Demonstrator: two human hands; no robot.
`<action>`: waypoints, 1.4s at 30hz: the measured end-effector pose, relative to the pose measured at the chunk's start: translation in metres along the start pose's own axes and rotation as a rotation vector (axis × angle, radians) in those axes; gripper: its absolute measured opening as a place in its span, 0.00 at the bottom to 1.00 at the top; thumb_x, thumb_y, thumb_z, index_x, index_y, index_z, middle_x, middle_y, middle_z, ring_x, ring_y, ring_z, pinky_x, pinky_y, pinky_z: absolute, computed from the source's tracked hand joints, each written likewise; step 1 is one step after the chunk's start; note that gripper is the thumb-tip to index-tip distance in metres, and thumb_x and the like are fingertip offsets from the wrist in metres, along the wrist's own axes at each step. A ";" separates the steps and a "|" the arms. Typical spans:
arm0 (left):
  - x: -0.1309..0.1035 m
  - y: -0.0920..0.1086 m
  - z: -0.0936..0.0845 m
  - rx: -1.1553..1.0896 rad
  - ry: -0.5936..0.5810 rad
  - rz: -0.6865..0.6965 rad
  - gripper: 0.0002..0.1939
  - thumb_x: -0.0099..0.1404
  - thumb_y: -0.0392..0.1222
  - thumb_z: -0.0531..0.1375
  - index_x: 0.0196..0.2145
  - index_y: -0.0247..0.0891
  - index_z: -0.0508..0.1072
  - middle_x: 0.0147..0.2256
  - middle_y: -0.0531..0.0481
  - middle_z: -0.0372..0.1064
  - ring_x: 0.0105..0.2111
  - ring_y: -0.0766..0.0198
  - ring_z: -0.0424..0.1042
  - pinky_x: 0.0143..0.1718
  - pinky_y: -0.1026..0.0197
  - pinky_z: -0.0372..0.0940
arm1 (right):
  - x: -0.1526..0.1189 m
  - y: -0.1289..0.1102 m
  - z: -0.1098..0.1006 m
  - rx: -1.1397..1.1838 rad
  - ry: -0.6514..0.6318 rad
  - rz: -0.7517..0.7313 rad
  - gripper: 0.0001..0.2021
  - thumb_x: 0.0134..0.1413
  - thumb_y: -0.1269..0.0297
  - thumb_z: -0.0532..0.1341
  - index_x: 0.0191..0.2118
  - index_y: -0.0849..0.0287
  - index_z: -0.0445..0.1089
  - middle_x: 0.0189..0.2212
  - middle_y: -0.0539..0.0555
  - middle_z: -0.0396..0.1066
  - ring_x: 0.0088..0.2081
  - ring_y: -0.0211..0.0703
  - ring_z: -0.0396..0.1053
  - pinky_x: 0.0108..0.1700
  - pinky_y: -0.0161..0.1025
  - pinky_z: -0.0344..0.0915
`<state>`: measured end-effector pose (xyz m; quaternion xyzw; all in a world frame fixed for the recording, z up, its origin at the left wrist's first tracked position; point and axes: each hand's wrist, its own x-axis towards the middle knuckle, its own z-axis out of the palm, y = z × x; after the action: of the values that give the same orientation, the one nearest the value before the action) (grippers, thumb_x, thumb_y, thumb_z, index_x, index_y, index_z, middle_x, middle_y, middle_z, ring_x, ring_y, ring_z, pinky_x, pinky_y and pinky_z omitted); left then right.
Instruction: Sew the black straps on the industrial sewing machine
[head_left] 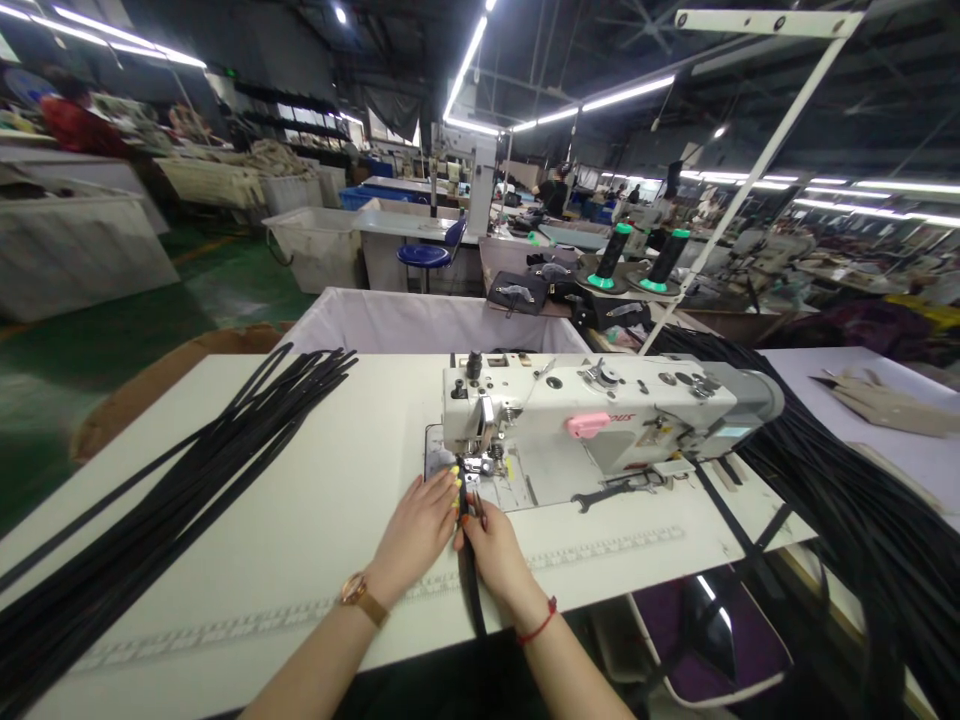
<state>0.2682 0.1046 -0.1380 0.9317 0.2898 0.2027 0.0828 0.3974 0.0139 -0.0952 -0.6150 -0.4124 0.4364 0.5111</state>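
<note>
A narrow black strap point(470, 585) runs from the table's front edge up to the presser foot of a white sewing machine point(555, 425). My left hand point(429, 515) lies over the strap just in front of the foot, fingers together and fingertips pressing its edge; the thumb is mostly hidden. Closer to me, my right hand point(491, 545) is closed with thumb and fingers pinching the same strap. A small dark metal tool, perhaps thread snips point(478, 510), shows between its fingers. The needle point is hidden from view.
A bundle of black straps point(187, 470) covers the table's left side; more straps point(840, 510) hang at the right. A wrench point(611, 495) lies below the machine arm. A ruler scale point(607, 545) crosses the tabletop. Behind stand thread cones point(611, 255) and a white bin point(435, 320).
</note>
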 end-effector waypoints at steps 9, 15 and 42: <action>-0.001 -0.001 -0.001 -0.042 0.001 0.005 0.19 0.70 0.39 0.51 0.56 0.38 0.68 0.60 0.44 0.63 0.61 0.51 0.59 0.62 0.40 0.54 | -0.007 0.000 -0.002 -0.043 -0.003 0.020 0.08 0.55 0.72 0.51 0.29 0.59 0.65 0.20 0.47 0.68 0.22 0.36 0.60 0.27 0.34 0.56; -0.001 -0.001 0.001 -0.034 0.001 0.013 0.19 0.70 0.38 0.50 0.57 0.38 0.68 0.60 0.44 0.62 0.62 0.50 0.58 0.62 0.40 0.54 | -0.005 0.002 -0.002 -0.007 0.002 -0.013 0.08 0.54 0.73 0.51 0.29 0.59 0.65 0.21 0.47 0.68 0.24 0.37 0.62 0.29 0.34 0.58; 0.001 0.008 -0.006 -0.019 -0.003 -0.017 0.20 0.71 0.37 0.50 0.58 0.37 0.66 0.61 0.44 0.61 0.62 0.52 0.57 0.63 0.40 0.53 | -0.020 0.003 -0.007 -0.043 0.020 0.011 0.19 0.60 0.65 0.51 0.52 0.66 0.68 0.18 0.48 0.69 0.21 0.37 0.58 0.27 0.35 0.56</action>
<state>0.2700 0.0986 -0.1299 0.9287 0.2955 0.2033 0.0938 0.3992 -0.0078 -0.0955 -0.6325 -0.4129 0.4242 0.4995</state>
